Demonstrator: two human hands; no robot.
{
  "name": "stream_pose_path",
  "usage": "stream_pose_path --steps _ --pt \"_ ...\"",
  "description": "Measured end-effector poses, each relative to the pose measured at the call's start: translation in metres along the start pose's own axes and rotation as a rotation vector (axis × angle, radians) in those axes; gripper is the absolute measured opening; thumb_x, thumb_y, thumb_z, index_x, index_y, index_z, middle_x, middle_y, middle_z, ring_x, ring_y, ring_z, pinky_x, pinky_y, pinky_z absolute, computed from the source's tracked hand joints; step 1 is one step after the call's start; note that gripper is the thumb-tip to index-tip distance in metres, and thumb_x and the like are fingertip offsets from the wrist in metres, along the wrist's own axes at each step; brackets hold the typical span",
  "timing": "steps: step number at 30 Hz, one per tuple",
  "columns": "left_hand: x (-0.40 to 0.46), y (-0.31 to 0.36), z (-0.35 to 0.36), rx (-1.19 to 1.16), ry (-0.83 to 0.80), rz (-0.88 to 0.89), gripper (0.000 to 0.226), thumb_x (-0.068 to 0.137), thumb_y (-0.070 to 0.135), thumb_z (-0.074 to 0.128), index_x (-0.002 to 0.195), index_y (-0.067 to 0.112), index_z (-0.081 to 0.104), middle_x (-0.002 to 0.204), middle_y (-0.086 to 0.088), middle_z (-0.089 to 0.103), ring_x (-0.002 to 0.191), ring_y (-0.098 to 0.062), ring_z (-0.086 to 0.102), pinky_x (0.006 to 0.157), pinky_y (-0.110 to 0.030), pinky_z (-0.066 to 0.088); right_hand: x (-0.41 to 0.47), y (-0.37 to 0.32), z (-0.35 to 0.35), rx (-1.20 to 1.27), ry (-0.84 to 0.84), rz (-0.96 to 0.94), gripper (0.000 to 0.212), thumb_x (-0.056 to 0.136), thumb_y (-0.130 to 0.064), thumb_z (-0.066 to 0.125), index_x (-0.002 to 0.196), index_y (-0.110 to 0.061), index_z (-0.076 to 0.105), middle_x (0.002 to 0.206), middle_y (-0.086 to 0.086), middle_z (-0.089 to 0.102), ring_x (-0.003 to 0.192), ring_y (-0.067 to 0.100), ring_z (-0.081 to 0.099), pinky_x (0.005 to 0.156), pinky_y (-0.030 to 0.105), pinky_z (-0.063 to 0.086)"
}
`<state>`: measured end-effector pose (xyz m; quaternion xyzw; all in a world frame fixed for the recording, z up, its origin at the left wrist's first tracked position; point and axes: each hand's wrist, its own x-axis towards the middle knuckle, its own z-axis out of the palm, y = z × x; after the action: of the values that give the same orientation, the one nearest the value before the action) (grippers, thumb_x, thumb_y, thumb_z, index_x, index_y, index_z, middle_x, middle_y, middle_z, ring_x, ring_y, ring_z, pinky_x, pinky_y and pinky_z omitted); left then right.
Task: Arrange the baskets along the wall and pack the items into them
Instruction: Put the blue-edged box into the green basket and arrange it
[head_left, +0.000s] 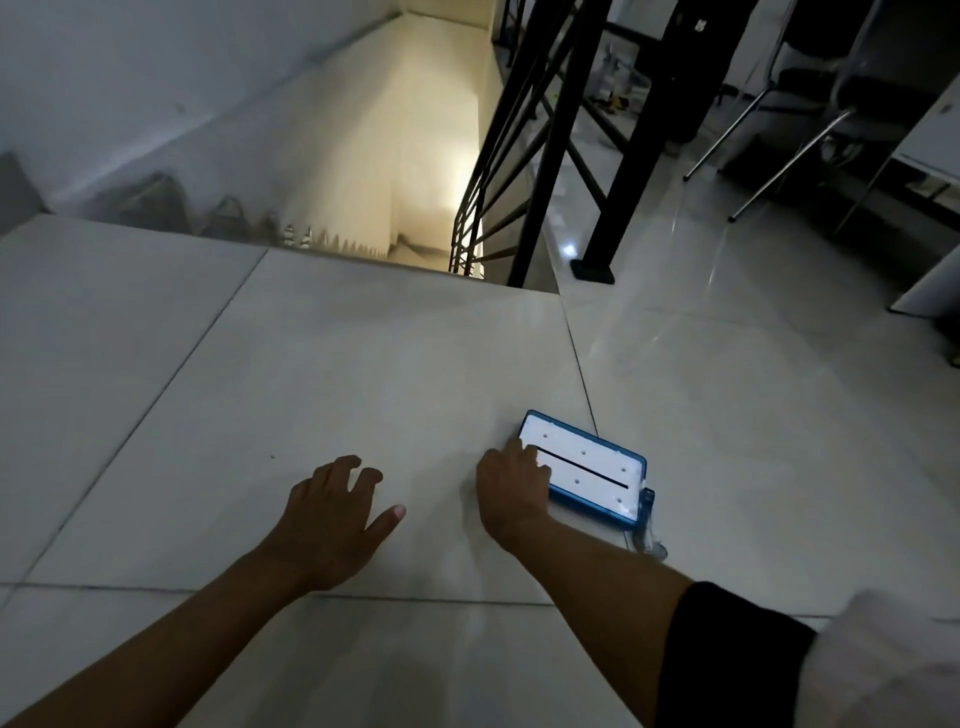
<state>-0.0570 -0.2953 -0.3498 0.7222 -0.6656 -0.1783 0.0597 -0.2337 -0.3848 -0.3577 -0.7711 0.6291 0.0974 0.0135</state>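
I look down on a pale tiled floor (311, 374); a stairwell (395, 156) opens at twelve o'clock, with a black railing (519, 156) at one. No basket shows. At about four o'clock lies a flat blue-rimmed white case (587, 470), some clear plastic at its near corner. I judge it light, stiff and slick on tile, best taken by its long edges. My right hand (511, 488) rests palm-down on its left end, fingers pressing, not closed round it. My left hand (332, 512) hovers at six o'clock, fingers spread, holding nothing.
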Motion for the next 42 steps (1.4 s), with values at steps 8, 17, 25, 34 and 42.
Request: stream_pose_path --steps 8,17,25,34,42 --pt "-0.005 -0.028 -0.006 -0.003 -0.020 -0.084 0.054 0.091 0.055 0.037 0.134 0.022 0.039 0.144 -0.005 0.037 0.128 -0.025 0.042 0.102 -0.040 0.036 -0.003 -0.037 -0.009 0.140 0.132 -0.402 0.029 0.089 0.009 0.043 0.116 -0.001 0.049 0.106 0.020 0.062 0.098 0.033 0.058 0.077 0.037 0.046" --pt "-0.006 -0.035 -0.010 -0.029 -0.064 -0.041 0.056 0.092 0.050 0.044 0.139 0.022 0.031 0.146 -0.002 0.034 0.128 -0.020 0.042 0.104 -0.038 0.034 0.015 -0.036 -0.008 0.094 -0.174 -0.444 0.105 0.068 -0.051 0.076 0.148 -0.034 0.010 0.157 0.020 0.010 0.144 0.039 0.008 0.113 0.060 0.013" --pt "-0.021 -0.057 -0.019 -0.037 -0.049 -0.026 0.059 0.091 0.047 0.048 0.141 0.024 0.026 0.146 0.000 0.034 0.127 -0.018 0.044 0.104 -0.038 0.034 0.023 -0.024 -0.003 0.119 -0.176 -0.387 0.110 0.049 -0.067 0.076 0.138 -0.045 0.016 0.133 0.008 0.042 0.122 0.033 0.038 0.100 0.055 0.027" --pt "-0.080 -0.106 -0.074 -0.003 0.295 0.152 0.043 0.070 0.046 0.075 0.096 0.024 0.049 0.099 0.005 0.061 0.084 -0.009 0.052 0.070 -0.016 0.040 -0.009 -0.128 -0.068 0.577 -0.704 -0.716 0.062 0.071 -0.040 0.075 0.127 -0.036 0.048 0.129 0.001 0.052 0.108 0.019 0.054 0.085 0.026 0.045" --pt "-0.194 -0.181 -0.130 -0.342 0.684 -0.166 0.058 0.053 0.059 0.081 0.089 0.022 0.055 0.083 0.006 0.066 0.075 -0.007 0.064 0.065 -0.028 0.057 -0.039 -0.227 -0.130 0.539 -0.596 -1.034 0.054 0.076 -0.043 0.073 0.125 -0.029 0.055 0.115 -0.004 0.063 0.097 0.009 0.062 0.083 0.024 0.053"
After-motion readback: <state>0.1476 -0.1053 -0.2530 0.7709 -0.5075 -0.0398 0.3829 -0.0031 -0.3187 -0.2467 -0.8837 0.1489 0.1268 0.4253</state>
